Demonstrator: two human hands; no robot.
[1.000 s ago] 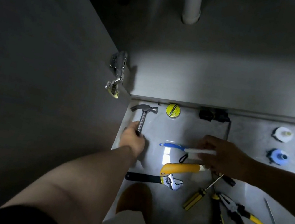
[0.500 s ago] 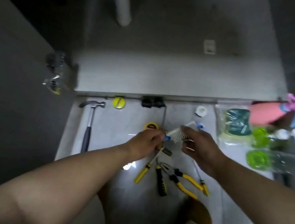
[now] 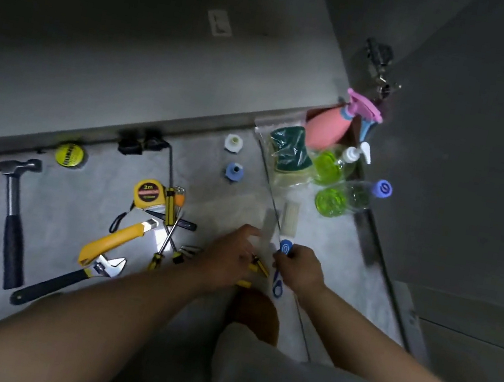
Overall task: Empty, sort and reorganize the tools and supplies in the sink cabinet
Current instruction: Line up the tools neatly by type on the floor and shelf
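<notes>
**Tools on the floor, brush in the right hand**

Tools lie spread over the pale floor [image 3: 76, 195] in front of the open cabinet [image 3: 131, 64]. At the left is a hammer [image 3: 12, 227], head toward the cabinet, with a yellow tape roll [image 3: 69, 154] just beside the head. Nearer the middle are a tape measure [image 3: 147, 193], a yellow knife [image 3: 117, 239] and a wrench [image 3: 69, 277] whose jaw end touches the knife. Two screwdrivers [image 3: 166, 236] cross beside them.

The supplies sit to the right: a bagged sponge [image 3: 289, 150], a pink spray bottle [image 3: 324, 129], a pump bottle [image 3: 331, 167] and a clear bottle [image 3: 350, 195] lying on its side. A white fitting [image 3: 233, 142] and a blue fitting [image 3: 234, 172] stand apart from both groups.

The right hand [image 3: 299, 270] is curled round the blue handle of a brush [image 3: 284, 249], held above the floor. The left hand [image 3: 229, 260] is close beside it, over yellow pliers [image 3: 256, 268], with fingers reaching toward the brush's white end. Blur hides whether it grips anything.
</notes>
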